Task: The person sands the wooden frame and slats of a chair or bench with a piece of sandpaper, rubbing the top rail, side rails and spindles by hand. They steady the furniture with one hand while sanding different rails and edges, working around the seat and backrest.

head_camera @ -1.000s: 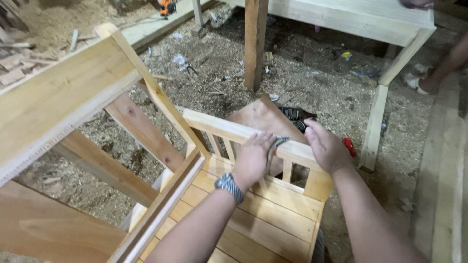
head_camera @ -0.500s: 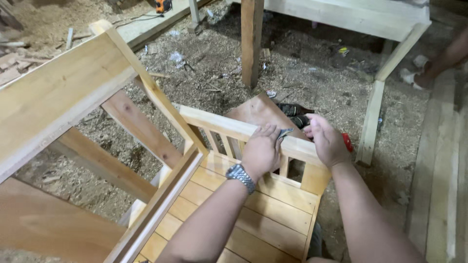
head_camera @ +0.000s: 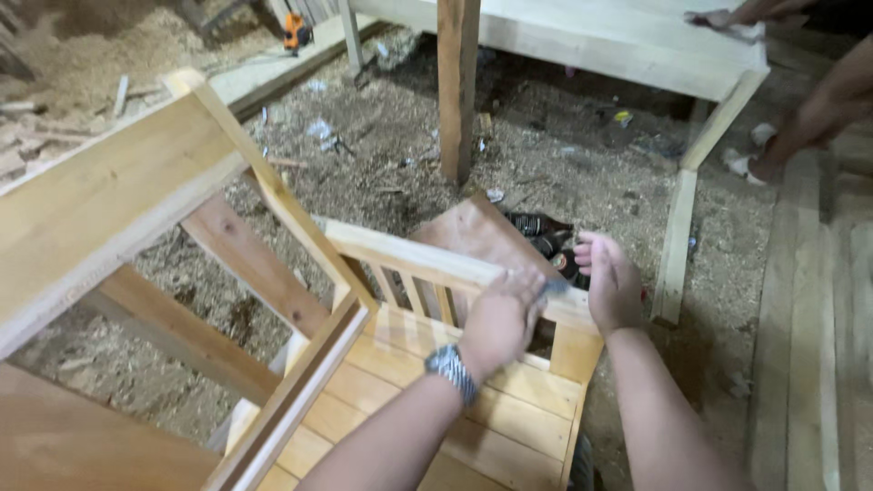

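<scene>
I am sanding the top rail of the wooden chair, judging by the left hand pressing a gray pad onto it, fingers curled over the pad. The right hand is bracing the rail's end, fingers loosely spread. The next stroke needs steady pressure along the grain. No containers are showing.

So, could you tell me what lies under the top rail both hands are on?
Under the top rail, short upright slats meet the slatted seat. The left hand and right hand cover the rail's end.
</scene>
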